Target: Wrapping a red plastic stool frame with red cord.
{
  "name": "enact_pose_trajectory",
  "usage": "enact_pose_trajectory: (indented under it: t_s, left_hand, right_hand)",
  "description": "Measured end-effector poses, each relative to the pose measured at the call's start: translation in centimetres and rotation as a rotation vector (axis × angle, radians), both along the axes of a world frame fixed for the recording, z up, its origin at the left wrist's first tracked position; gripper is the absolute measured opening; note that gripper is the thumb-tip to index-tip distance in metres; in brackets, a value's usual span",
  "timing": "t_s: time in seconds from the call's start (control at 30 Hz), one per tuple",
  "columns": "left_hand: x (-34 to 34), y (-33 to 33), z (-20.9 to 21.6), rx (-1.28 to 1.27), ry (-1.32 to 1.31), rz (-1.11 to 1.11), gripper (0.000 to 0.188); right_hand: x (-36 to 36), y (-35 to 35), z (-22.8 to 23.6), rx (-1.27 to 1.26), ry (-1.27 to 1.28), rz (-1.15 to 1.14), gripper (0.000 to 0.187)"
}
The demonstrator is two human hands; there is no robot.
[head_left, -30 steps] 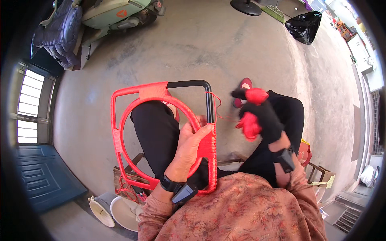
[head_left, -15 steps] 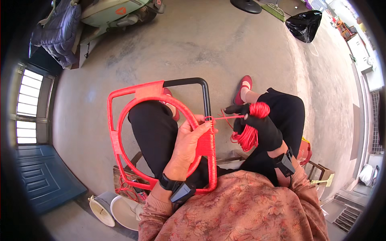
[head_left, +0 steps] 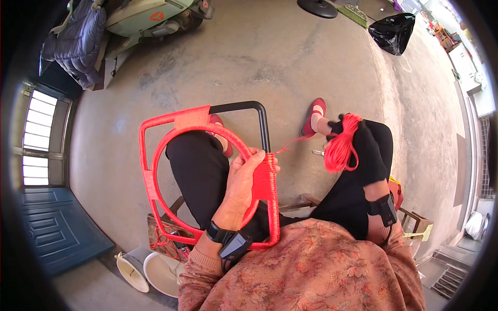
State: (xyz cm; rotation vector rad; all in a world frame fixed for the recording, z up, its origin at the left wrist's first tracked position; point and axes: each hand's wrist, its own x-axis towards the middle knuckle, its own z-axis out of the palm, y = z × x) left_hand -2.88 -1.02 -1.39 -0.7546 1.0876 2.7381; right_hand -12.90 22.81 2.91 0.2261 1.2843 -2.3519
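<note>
Across my left thigh lies a frame (head_left: 143, 142), a rounded square tube with a ring inside it. Red cord is wound tightly round most of it, while bare black tube (head_left: 263, 124) shows at the far right corner. My bare left hand (head_left: 243, 179) is closed on the frame's right side, its thumb pressing where the winding ends. In a black glove, my right hand (head_left: 365, 147) grips a bundle of red cord (head_left: 341, 147) over my right knee. A loose strand of cord runs from the frame toward the bundle.
Two pale buckets (head_left: 130, 272) stand at lower left, near a wooden stool (head_left: 155, 228) with red cord on it. A blue door panel (head_left: 59, 228) is at the left. Farther off are a scooter (head_left: 137, 18), a black plastic bag (head_left: 392, 33) and a green broom (head_left: 354, 15).
My right hand has moved right and slightly up with the cord bundle, away from the frame. The taut strand has gone slack and blurred. My left hand and the frame have barely moved.
</note>
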Motion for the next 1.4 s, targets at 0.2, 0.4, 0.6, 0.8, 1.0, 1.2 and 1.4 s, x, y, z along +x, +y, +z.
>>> enact_pose_trajectory:
  t_s: [0.2, 0.4, 0.6, 0.8, 1.0, 1.2, 1.4]
  left_hand:
    - [-0.6, 0.3, -0.8, -0.010, -0.012, 0.155, 0.021]
    - [-0.1, 0.2, -0.6, -0.234, 0.042, 0.109, 0.038]
    - [-0.2, 0.1, 0.0, -0.165, 0.071, 0.134, 0.046]
    - [-0.4, 0.1, -0.6, -0.055, 0.188, 0.162, 0.042]
    - [-0.7, 0.5, -0.2, -0.167, 0.196, 0.233, 0.031]
    - [0.4, -0.3, -0.1, -0.017, 0.039, -0.020, 0.012]
    - [0.3, 0.5, 0.2, -0.035, 0.057, -0.067, 0.007]
  right_hand:
    - [3.7, -3.2, -1.9, 0.491, 0.353, 1.197, 0.038]
    - [2.0, -9.4, -8.9, -0.005, -0.055, 0.658, 0.036]
    - [-0.3, -11.3, -7.8, 0.071, 0.317, 0.509, 0.041]
    - [0.7, -13.2, -5.3, 0.600, 1.014, 0.133, 0.049]
    - [1.1, -13.7, -2.1, 0.643, 0.912, -0.123, 0.038]
    - [-1.1, -2.9, -0.2, 0.941, 0.827, 0.601, 0.036]
    - [-2.0, 0.3, -2.5, 0.668, 0.410, 0.429, 0.048]
